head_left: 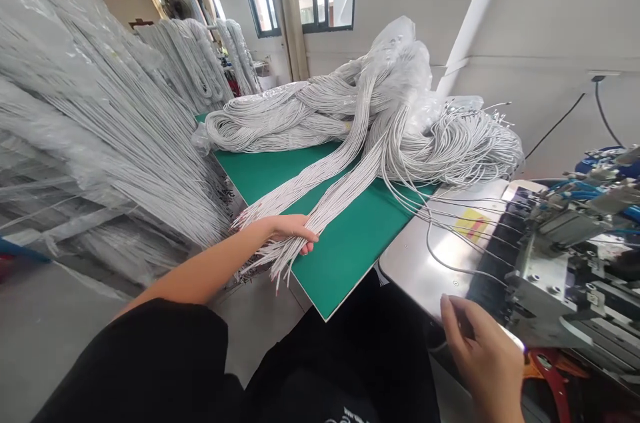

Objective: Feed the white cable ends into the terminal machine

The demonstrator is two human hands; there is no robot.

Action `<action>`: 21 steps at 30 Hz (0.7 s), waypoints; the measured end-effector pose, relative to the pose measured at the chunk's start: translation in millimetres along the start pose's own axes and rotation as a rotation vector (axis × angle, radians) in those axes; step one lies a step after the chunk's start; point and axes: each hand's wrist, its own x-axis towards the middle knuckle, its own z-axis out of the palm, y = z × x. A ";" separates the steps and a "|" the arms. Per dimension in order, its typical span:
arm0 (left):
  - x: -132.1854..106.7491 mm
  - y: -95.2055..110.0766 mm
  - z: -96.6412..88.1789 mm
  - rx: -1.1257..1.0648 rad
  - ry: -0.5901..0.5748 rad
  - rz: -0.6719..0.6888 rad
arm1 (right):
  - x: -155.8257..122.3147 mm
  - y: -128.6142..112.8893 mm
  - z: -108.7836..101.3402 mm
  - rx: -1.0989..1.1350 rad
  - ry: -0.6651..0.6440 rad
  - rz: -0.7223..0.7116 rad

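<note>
My left hand [295, 233] is closed around a bundle of thin white cables [345, 199], close to the ends that hang past the edge of a green board [335, 276]. Another bundle of cables [310, 176] runs beside it, its reddish tips near my left wrist. My right hand [483, 349] is curled, fingertips drawn toward the thumb, with nothing visible in it. It hovers by the front of a metal machine plate [415, 263]. Several single cables [465, 266] cross that plate into a row of clamps on the machine [545, 269].
A large heap of cables [280, 116], partly wrapped in clear plastic [400, 56], covers the back of the board. Long cable bundles [135, 136] hang on racks at the left. Orange-red scissors [550, 383] lie below the machine at the right.
</note>
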 end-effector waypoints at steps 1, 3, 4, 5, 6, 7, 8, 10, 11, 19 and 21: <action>2.4 -4.0 -0.8 -0.028 0.016 0.004 | -0.2 0.6 0.2 -0.006 0.005 -0.009; 4.9 -9.2 -0.5 -0.048 0.027 0.028 | -0.7 1.3 0.5 -0.014 0.014 -0.017; 5.1 -10.4 0.6 -0.042 0.032 0.042 | -1.0 1.5 0.7 -0.015 0.015 -0.019; 4.8 -10.9 2.1 -0.029 0.031 0.050 | -1.3 1.5 0.9 -0.011 0.014 -0.020; 4.2 -10.9 3.8 -0.014 0.029 0.054 | -1.6 1.4 1.0 -0.003 0.013 -0.023; 3.6 -10.8 5.3 -0.001 0.031 0.054 | -1.7 1.3 1.2 0.006 0.013 -0.028; 3.2 -10.7 6.5 0.006 0.036 0.053 | -1.8 1.1 1.3 0.016 0.015 -0.033; 3.4 -11.6 7.1 -0.005 0.049 0.057 | -1.5 0.5 1.2 0.027 0.022 -0.038; 4.1 -12.8 6.6 -0.020 0.050 0.060 | -1.3 0.1 1.0 0.027 0.023 -0.042; 11.8 -25.0 2.7 -0.117 0.090 0.075 | -0.2 -2.8 0.9 0.015 0.017 -0.036; 9.7 -23.4 4.4 -0.086 0.105 0.093 | -0.2 -1.4 2.2 -0.001 0.027 -0.031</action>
